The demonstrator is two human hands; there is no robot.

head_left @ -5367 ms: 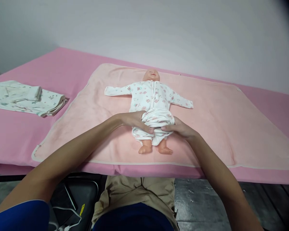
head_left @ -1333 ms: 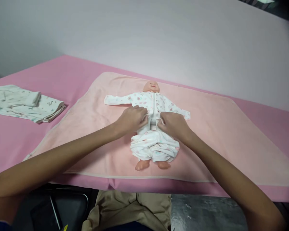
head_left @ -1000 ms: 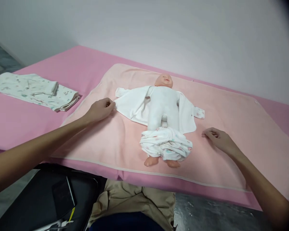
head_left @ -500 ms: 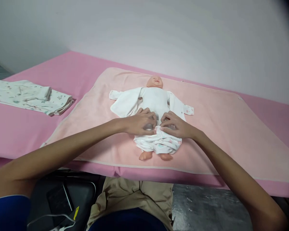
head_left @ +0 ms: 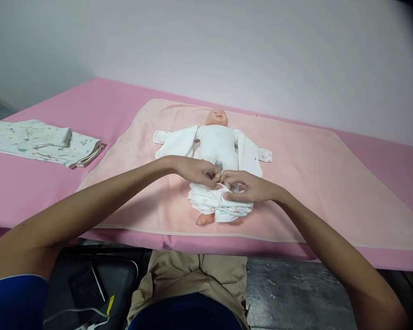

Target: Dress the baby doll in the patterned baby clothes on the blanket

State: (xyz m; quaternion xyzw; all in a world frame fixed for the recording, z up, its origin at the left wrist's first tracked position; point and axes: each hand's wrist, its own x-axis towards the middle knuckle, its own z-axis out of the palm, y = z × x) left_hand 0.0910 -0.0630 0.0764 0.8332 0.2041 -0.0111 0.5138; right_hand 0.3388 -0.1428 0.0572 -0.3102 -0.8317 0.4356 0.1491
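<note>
A baby doll lies on its back with its feet towards me. Its white jacket is spread open on both sides of the white torso. Patterned baby pants are bunched around its legs, and one foot shows plainly below them. My left hand is at the waistband with its fingers pinched on the cloth. My right hand meets it from the other side, thumb and fingers closed on the pants. The fingertips of both hands nearly touch at the middle.
A pale pink blanket lies under the doll on a pink bed. At the left is a folded patterned cloth. Below the bed edge, a dark chair holds a black device and a white cable.
Both hands have shifted at the waistband and come closer together, the left now more closed. The pants have slid lower over the right-hand foot.
</note>
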